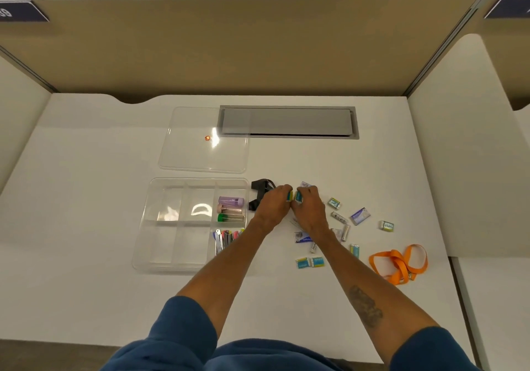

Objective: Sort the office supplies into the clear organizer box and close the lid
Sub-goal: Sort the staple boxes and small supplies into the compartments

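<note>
The clear organizer box [160,198] sits open at the left of the white desk. Its back right compartment holds purple, pink and green tubes [231,208]. The front right compartment holds several small clips and cutters [226,237]. The clear lid [189,152] lies flat behind the box. My left hand [272,206] and my right hand [308,207] meet just right of the box, each pinching a small blue-green eraser [289,195]. Several erasers, small packets and batteries [339,217] lie scattered to the right. A black strap [259,188] lies under my left hand.
An orange lanyard [398,261] lies at the right near the desk edge. A grey cable hatch [286,121] is set into the desk at the back, partly under the lid. Tan partition walls enclose the desk at the back and sides.
</note>
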Demonstrator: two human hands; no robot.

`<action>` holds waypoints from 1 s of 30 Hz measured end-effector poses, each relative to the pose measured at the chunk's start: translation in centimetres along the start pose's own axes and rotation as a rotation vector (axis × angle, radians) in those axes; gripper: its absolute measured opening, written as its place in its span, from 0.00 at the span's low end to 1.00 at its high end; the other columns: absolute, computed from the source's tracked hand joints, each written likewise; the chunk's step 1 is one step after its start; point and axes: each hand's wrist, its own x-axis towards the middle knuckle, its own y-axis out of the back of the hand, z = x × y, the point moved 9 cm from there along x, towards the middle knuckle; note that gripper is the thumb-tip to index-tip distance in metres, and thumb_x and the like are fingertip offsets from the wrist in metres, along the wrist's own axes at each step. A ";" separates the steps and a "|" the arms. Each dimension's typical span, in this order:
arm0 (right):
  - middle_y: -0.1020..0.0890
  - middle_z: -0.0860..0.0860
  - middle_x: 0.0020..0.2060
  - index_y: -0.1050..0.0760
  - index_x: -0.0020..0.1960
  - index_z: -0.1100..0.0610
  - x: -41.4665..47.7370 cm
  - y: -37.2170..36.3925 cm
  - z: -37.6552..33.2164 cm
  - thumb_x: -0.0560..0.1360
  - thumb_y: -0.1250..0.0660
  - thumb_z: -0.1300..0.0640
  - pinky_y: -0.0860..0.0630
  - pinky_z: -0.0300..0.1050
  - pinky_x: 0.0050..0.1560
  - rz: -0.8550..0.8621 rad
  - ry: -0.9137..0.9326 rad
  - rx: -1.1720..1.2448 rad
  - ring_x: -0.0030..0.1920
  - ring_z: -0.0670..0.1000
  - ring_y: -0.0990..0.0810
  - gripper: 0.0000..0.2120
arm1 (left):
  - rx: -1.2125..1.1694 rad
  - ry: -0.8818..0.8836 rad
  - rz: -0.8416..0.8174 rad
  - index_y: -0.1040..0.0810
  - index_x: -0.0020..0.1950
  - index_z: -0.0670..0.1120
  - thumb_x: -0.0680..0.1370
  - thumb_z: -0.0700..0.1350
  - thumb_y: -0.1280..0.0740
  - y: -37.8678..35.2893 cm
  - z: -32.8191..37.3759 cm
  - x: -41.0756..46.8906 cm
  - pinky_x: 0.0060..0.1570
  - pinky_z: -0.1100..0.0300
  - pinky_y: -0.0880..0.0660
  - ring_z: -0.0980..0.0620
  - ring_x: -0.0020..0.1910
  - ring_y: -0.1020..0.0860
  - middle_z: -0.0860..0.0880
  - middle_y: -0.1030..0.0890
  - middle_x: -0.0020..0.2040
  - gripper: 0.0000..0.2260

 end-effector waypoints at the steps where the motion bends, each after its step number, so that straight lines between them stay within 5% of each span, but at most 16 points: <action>1: 0.27 0.58 0.61 0.28 0.64 0.61 -0.1 0.4 -0.5 0.77 0.34 0.58 0.27 0.47 0.55 0.031 -0.005 0.044 0.58 0.57 0.24 0.17 | -0.012 -0.013 0.025 0.25 0.61 0.39 0.77 0.38 0.34 1.0 0.0 -0.2 0.54 0.50 0.25 0.42 0.53 0.22 0.40 0.20 0.56 0.12; 5: 0.25 0.55 0.56 0.25 0.62 0.58 0.1 0.1 -2.3 0.74 0.30 0.58 0.24 0.49 0.57 0.069 -0.062 0.287 0.56 0.54 0.24 0.18 | -0.041 -0.056 0.121 0.27 0.65 0.40 0.78 0.42 0.32 5.2 -0.9 -1.3 0.54 0.55 0.26 0.45 0.54 0.23 0.41 0.23 0.59 0.16; 10: 0.26 0.54 0.59 0.24 0.62 0.58 -0.1 -2.7 -6.6 0.72 0.28 0.61 0.29 0.34 0.54 -0.035 -0.071 0.456 0.57 0.50 0.25 0.19 | -0.051 -0.040 0.213 0.27 0.65 0.43 0.78 0.46 0.32 9.1 -4.7 -4.1 0.51 0.57 0.24 0.48 0.51 0.23 0.45 0.22 0.58 0.17; 22: 0.25 0.52 0.57 0.28 0.64 0.55 -4.3 -12.6 -17.6 0.74 0.30 0.54 0.27 0.42 0.54 -0.293 0.287 0.097 0.54 0.49 0.24 0.19 | 0.150 0.104 0.192 0.26 0.65 0.44 0.76 0.47 0.30 14.2 -15.1 -10.7 0.54 0.52 0.25 0.45 0.56 0.23 0.45 0.21 0.61 0.19; 30: 0.28 0.55 0.59 0.30 0.66 0.60 -4.8 -15.4 -19.1 0.74 0.32 0.62 0.28 0.38 0.52 -0.347 0.317 0.014 0.56 0.54 0.23 0.20 | 0.251 0.179 0.108 0.27 0.69 0.45 0.75 0.44 0.29 15.1 -18.1 -12.3 0.53 0.50 0.25 0.43 0.60 0.26 0.46 0.23 0.64 0.22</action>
